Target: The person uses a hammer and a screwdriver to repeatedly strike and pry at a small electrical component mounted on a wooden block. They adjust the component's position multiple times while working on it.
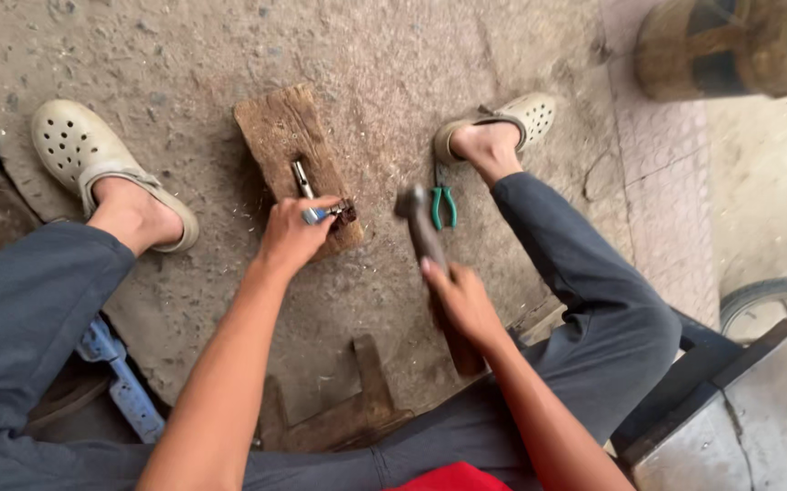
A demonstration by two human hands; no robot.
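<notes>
On top of the wood block [289,150] on the floor [393,64] sits a small metal piece [317,215], pinched by the left hand [291,235] between tight fingers [320,205]. Right hand [461,300] wraps closed around the hammer [422,232], head raised just beside the block. Best to hold the piece flat, keep fingertips low and back, hit straight down. Green pliers [443,205] lie near the right foot.

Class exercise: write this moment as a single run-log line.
left hand: holds small metal part on wooden block | right hand: grips hammer, head raised beside block | green-handled pliers: on ground
</notes>
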